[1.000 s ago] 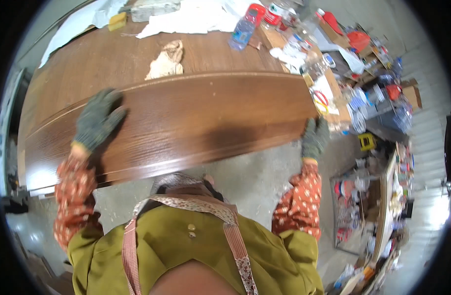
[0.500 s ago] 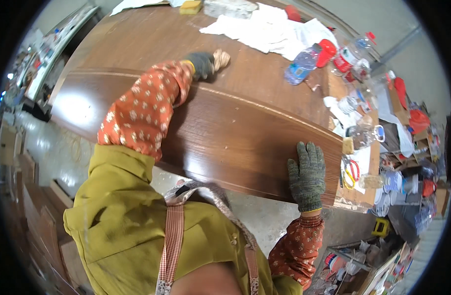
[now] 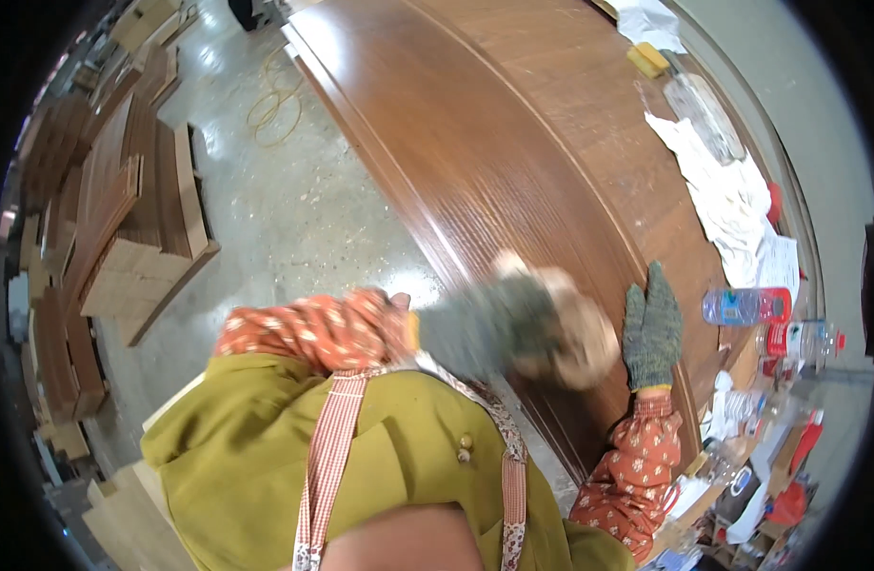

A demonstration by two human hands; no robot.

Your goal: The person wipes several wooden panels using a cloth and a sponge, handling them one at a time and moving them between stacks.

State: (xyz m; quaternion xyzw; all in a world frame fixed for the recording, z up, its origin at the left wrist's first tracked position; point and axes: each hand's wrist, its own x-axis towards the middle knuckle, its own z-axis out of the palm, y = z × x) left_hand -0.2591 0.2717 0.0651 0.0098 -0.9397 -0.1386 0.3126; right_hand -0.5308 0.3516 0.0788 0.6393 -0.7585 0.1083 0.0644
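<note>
My left hand (image 3: 489,324), in a grey-green knit glove and smeared by motion, grips a crumpled tan cloth (image 3: 582,333) over the near part of a long glossy brown wooden panel (image 3: 475,143). Whether the cloth touches the wood cannot be made out through the blur. My right hand (image 3: 652,328), gloved alike, lies flat with its fingers stretched out by the panel's raised far edge. The panel rests on a brown worktop (image 3: 589,124) and runs away to the upper left.
White cloths (image 3: 723,200), a yellow sponge (image 3: 648,61) and clear plastic bottles (image 3: 742,306) line the worktop's right side. Stacked boards (image 3: 137,257) stand at the left on the grey floor. A thin yellow hose (image 3: 273,112) is coiled there.
The view has turned, so the panel now runs toward the upper left. My left hand has brought the tan cloth from beyond the panel back over its near part.
</note>
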